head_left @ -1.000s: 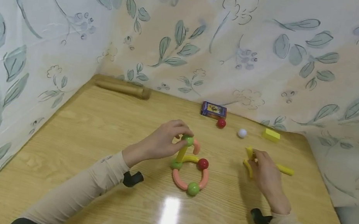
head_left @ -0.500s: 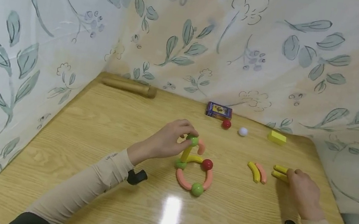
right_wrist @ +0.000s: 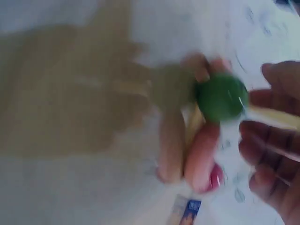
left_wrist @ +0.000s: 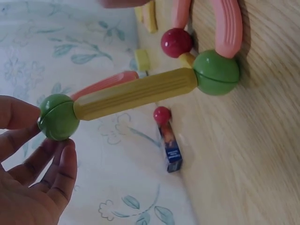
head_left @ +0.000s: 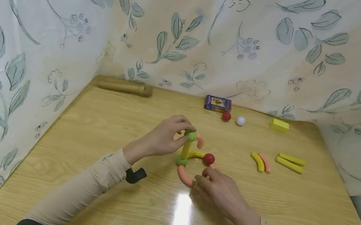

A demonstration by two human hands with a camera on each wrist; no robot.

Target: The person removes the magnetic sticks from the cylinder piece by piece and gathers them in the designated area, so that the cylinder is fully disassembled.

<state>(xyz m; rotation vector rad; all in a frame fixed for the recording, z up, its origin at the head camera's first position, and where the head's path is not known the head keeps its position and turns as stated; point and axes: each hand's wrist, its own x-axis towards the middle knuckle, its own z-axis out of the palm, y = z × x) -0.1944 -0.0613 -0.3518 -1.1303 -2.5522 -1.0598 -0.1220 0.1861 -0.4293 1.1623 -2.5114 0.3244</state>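
Toy structure of rods and balls stands on the desk, at the fingertips of both hands. Left hand: fingers curled and pinching the upper green ball, thumb on one side, fingertips on the other. From that ball a straight yellow rod runs down to a lower green ball resting on the desk. A pink curved rod leaves the lower ball, and a red ball sits just beyond it, beside a short yellow piece.

Right hand: fingers bent, tips against the near side of the pink ring. The right wrist view is blurred; it shows a green ball just ahead of the fingertips, but whether they grip it cannot be told.

Well beyond the right fingers lie a yellow curved piece and a pink curved piece, touching, and next to them two straight yellow rods. Farther off, near the patterned cloth backdrop: a small card box, a loose red ball, a white ball, a yellow block. Beyond the left fingers, a wooden cylinder lies against the backdrop.
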